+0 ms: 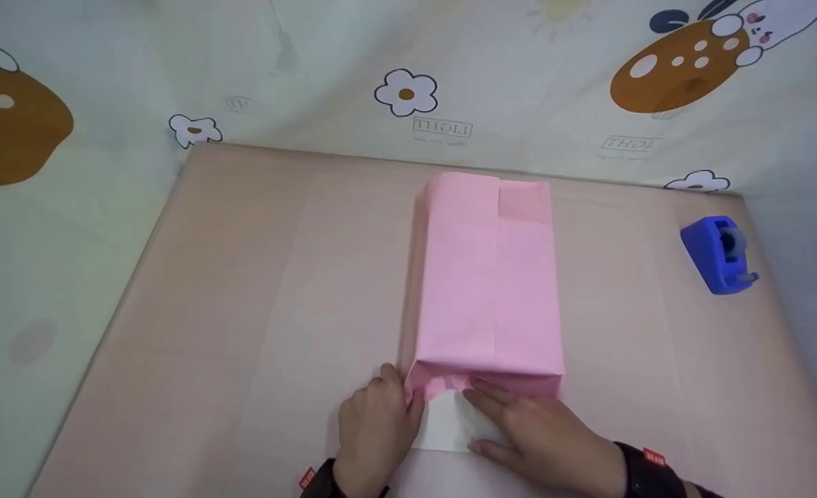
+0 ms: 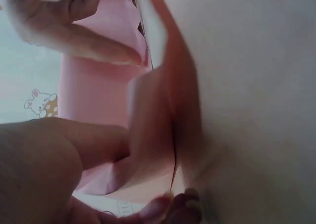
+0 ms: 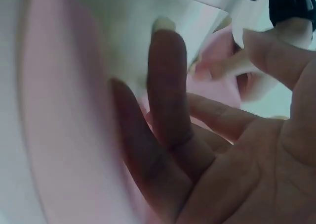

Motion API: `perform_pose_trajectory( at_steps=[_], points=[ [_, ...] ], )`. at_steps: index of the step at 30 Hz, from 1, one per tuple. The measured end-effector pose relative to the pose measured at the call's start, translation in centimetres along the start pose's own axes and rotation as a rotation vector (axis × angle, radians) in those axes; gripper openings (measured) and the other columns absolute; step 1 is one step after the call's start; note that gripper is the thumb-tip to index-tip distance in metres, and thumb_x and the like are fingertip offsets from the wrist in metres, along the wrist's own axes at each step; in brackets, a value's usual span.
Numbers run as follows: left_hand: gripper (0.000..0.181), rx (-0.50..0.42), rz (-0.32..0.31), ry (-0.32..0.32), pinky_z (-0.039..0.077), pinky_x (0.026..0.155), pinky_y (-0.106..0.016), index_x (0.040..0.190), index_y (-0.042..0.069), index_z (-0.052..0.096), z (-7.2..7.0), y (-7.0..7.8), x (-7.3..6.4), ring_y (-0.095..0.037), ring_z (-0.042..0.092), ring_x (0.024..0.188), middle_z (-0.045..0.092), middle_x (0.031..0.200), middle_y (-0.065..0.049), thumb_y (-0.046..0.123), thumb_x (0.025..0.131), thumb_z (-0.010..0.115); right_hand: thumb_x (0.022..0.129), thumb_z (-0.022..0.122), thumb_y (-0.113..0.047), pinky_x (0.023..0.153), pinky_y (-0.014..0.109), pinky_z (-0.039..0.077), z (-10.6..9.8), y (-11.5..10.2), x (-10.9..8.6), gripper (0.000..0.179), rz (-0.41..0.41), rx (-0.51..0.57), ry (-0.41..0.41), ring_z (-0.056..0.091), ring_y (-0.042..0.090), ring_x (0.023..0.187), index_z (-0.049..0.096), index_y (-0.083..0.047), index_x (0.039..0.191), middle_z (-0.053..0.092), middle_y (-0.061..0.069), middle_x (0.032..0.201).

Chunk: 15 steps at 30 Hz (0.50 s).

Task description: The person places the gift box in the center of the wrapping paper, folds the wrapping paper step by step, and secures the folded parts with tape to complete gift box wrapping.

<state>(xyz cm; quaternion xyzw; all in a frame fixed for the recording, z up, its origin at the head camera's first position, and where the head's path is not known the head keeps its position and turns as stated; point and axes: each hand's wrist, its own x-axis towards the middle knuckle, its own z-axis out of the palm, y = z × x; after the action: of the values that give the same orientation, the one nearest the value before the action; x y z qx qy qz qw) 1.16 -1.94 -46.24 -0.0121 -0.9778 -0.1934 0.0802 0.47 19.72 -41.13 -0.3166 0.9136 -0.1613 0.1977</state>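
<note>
A box-shaped package in pink wrapping paper (image 1: 491, 277) lies lengthwise in the head view, its near end towards me. A whitish flap (image 1: 443, 425) extends from that end between my hands. My left hand (image 1: 377, 425) pinches the pink paper at the near left corner, and the left wrist view shows its thumb against a folded pink edge (image 2: 153, 115). My right hand (image 1: 546, 436) reaches in from the right, its fingers extended against the near end's paper. In the right wrist view those fingers (image 3: 168, 80) are fairly straight. What lies inside the wrapping is hidden.
A blue tape dispenser (image 1: 719, 252) stands at the right side of the pale pinkish table (image 1: 242, 290). Behind and left of the table hangs a patterned sheet (image 1: 311, 83) with flowers and rabbits.
</note>
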Motion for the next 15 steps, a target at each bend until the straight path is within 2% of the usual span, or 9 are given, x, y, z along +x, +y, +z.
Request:
perform_pose_trajectory(
  at_steps=[4, 9, 15],
  points=[
    [0.038, 0.068, 0.045, -0.016, 0.039, 0.038, -0.029, 0.063, 0.01, 0.056, 0.0, 0.0, -0.6, -0.011, 0.054, 0.043, 0.055, 0.052, 0.0, 0.031, 0.081, 0.082, 0.1, 0.055, -0.053, 0.102, 0.043, 0.055, 0.2, -1.0, 0.4, 0.067, -0.007, 0.039, 0.025, 0.057, 0.02, 0.135, 0.05, -0.007, 0.149, 0.054, 0.01, 0.151],
    [0.03, 0.107, 0.09, -0.047, 0.039, 0.037, -0.025, 0.061, 0.008, 0.061, 0.2, 0.0, -0.5, -0.006, 0.05, 0.042, 0.057, 0.05, 0.001, 0.019, 0.082, 0.08, 0.099, 0.056, -0.052, 0.094, 0.04, 0.059, 1.4, -1.6, 1.2, 0.072, 0.017, 0.061, 0.071, 0.064, 0.021, 0.123, 0.044, -0.005, 0.152, 0.056, 0.012, 0.15],
    [0.024, -0.017, 0.084, -0.136, 0.04, 0.04, -0.024, 0.071, 0.004, 0.069, -0.3, -0.4, -0.4, -0.01, 0.059, 0.046, 0.065, 0.057, -0.003, 0.021, 0.083, 0.082, 0.098, 0.06, -0.051, 0.082, 0.039, 0.061, 2.8, -1.9, 1.9, 0.069, 0.022, 0.021, 0.128, 0.071, 0.02, 0.107, 0.047, -0.008, 0.151, 0.055, 0.014, 0.15]
  ],
)
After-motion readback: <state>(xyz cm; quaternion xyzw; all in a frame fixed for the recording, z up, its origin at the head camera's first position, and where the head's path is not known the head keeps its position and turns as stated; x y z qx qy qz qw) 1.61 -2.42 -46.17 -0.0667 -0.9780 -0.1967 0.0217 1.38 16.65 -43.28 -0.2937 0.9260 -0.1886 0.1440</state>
